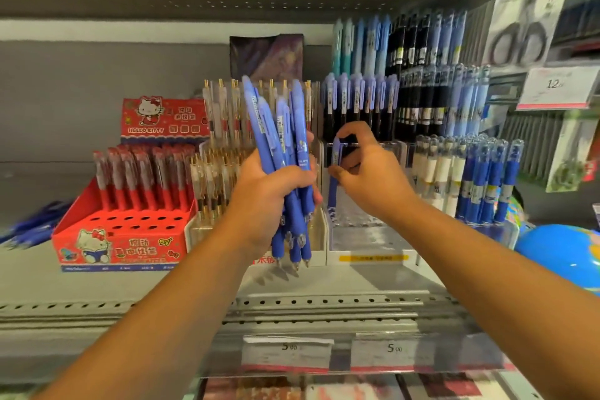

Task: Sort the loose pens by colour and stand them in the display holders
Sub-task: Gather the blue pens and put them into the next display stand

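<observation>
Pen (333, 172), pinched upright in the right hand (367, 172), hangs tip-down over the clear holder (363, 234), just right of the left hand (266, 201), which grips a bundle (285, 140) of blue pens, also upright, at centre.

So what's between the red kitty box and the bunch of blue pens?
Clear pens with gold clips stand between the red box and the bunch that the left hand grips, seen in the head view.

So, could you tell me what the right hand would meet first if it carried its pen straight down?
Most likely the clear display holder just below: the right hand pinches a blue pen upright, tip over its front slots; depth is unclear.
</observation>
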Demonstrator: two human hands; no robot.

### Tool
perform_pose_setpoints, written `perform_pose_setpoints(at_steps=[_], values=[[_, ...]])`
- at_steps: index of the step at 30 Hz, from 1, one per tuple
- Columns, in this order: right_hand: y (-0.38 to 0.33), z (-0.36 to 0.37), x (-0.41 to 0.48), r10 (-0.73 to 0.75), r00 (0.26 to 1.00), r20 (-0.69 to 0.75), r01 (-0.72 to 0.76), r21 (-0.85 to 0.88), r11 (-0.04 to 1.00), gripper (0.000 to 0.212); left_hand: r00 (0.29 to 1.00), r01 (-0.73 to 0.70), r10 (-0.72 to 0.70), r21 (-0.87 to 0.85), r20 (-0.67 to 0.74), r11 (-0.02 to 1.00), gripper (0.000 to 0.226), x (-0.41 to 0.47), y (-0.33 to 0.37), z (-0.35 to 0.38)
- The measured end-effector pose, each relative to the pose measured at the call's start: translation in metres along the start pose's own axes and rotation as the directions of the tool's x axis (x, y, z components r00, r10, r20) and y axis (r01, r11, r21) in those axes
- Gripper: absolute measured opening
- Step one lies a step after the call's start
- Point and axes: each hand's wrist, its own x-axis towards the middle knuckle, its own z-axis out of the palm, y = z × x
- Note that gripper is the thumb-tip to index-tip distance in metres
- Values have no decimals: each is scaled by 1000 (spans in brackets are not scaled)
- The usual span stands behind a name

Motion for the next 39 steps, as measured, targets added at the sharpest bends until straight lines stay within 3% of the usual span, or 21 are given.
perform_pose_setpoints(at_steps=[7,10,11,13,15,16,21,28,34,36,39], values=[[-3,2,-1,79,995,54,-75,-72,995,41,998,22,-26,74,54,997,39,-4,-1,-2],[-10,-4,-7,81,995,-50,-87,-131,988,31,998,33,-37,93,47,995,37,-5,0,-2],[-14,-7,-8,78,991,-106,-85,-63,994,24,998,35,-40,102,46,994,34,-5,0,-2],[-29,-16,-11,90,990,-113,-57,264,963,13,999,27,-32,120,39,992,21,-4,0,-1],[-46,-22,-14,72,997,-9,-53,573,818,11,999,15,-19,142,30,990,15,-3,0,0],[-53,-24,-15,50,999,15,-48,633,772,12,999,10,-15,151,32,988,17,-3,0,1],[-60,-27,-16,73,995,71,-102,669,736,27,1000,2,-6,149,30,989,19,-1,-2,2],[-63,-31,-15,178,976,127,-217,665,715,24,995,17,-38,212,97,977,20,-2,-6,2],[-64,-41,-16,261,961,92,-225,810,542,24,997,21,-35,199,63,980,16,-3,-7,2],[-61,-46,-13,281,960,5,-176,791,586,17,999,39,-42,150,12,988,14,-3,-8,1],[-51,-52,-9,206,959,-194,-55,584,810,35,999,26,-23,90,-33,996,18,-1,-9,0]])
